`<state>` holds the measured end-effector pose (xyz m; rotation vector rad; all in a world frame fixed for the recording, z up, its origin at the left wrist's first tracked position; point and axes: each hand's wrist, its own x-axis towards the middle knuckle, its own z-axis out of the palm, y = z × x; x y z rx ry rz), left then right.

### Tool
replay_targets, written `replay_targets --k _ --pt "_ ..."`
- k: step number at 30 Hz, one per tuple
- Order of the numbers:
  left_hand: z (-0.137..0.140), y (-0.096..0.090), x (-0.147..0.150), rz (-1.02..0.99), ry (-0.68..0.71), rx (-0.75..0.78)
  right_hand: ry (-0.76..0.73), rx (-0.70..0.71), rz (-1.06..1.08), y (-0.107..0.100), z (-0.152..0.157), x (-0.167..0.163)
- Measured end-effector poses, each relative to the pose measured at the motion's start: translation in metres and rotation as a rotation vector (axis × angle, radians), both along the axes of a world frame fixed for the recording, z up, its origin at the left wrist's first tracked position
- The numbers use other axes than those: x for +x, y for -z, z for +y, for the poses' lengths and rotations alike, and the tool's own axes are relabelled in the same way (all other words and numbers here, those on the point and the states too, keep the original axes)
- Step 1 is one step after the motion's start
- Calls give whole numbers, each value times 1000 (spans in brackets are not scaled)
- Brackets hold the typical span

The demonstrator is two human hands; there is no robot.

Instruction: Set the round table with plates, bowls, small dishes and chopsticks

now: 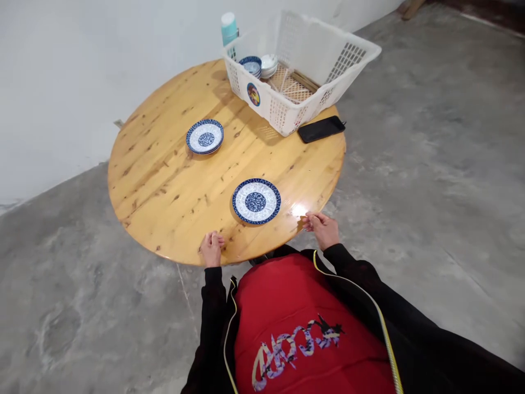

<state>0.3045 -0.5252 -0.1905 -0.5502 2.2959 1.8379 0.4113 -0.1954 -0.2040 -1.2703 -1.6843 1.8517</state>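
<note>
While left hand [211, 250] and right hand [326, 230] are at table edge [164, 255] | fingers [215, 239] half-curled, empty | bare wood [176, 205] left of nearest plate [256, 201]

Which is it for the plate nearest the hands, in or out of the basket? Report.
Out: the blue-and-white plate lies on the round wooden table, with bare wood between it and the white plastic basket.

Table [164, 180]: round, varnished, knotted wood
Plate [256, 201]: blue-and-white, near the close edge
Stack [205, 136]: similar plates, farther back, left
Basket [270, 105]: white plastic, far right
Phone [322, 129]: black, flat beside the basket's near corner
Bottle [229, 28]: turquoise, behind the basket, base hidden
</note>
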Motion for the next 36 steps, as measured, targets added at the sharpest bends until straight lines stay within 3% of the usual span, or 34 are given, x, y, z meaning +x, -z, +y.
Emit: replay_targets --k 8,17,22,25,28,36 --pt "-33 -18 47 -29 -187 -125 -82 -72 34 0 -5 -14" --pt "17 -24 56 -31 -140 -89 -33 -91 54 -6 28 -19" --pt "21 -30 45 -13 -92 -78 -48 -22 107 -17 39 -42" --pt "11 -36 23 -3 -79 -107 -80 14 166 -32 39 -60" --pt "-1 -43 -17 41 -57 -111 -142 32 244 -53 28 -84" --pt "-34 -69 -189 111 199 -141 -342 87 276 -110 -53 -191"
